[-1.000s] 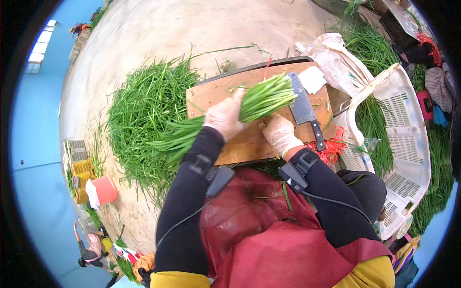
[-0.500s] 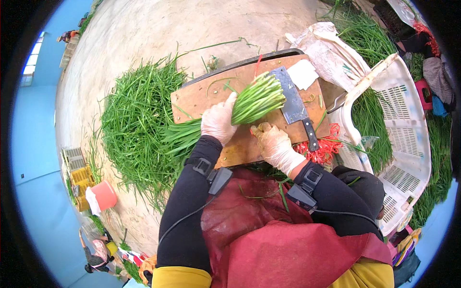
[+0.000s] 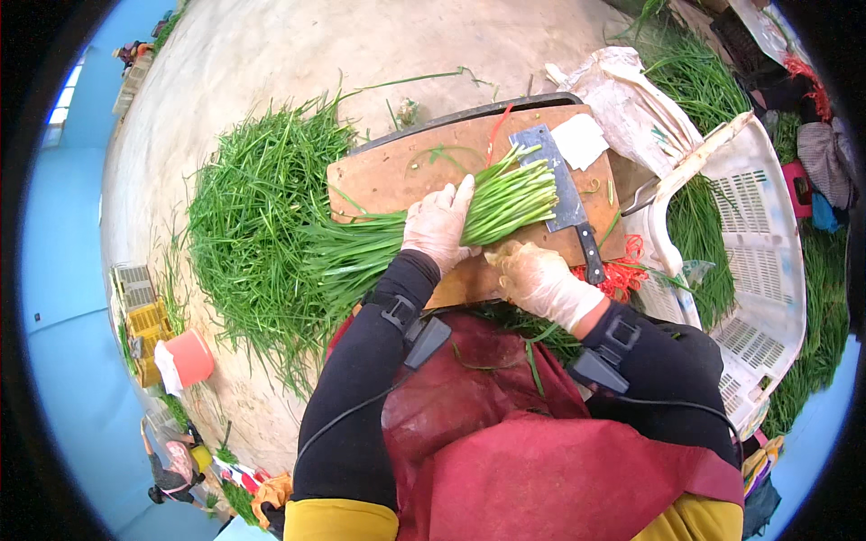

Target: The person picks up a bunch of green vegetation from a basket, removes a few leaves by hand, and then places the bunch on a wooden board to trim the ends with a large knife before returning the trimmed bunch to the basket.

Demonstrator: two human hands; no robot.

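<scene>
My left hand (image 3: 439,223), in a thin pale glove, is closed around a bunch of garlic chives (image 3: 510,200). The pale stalk ends point right, while the leaves trail left over the board. Beneath the bunch lies a brown cutting board (image 3: 370,180). A red tie strand (image 3: 499,133) sticks up beyond the stalks. Just below the bunch, my gloved right hand (image 3: 538,278) has curled fingers; what they pinch is hidden. A cleaver (image 3: 561,194) lies flat at the board's right, its blade behind the stalk ends and its black handle toward me.
A big heap of loose chives (image 3: 262,225) spreads left of the board. Red ties (image 3: 624,273) bunch up at its right edge. A white plastic crate (image 3: 762,261) stands to the right, near a white sack (image 3: 613,104). A pink bucket (image 3: 191,357) sits far left; another person (image 3: 176,464) works beyond.
My left hand and the bunch have shifted right and turned flatter, bringing the stalk ends nearer the cleaver. My right hand has moved slightly right, its fingers still curled.
</scene>
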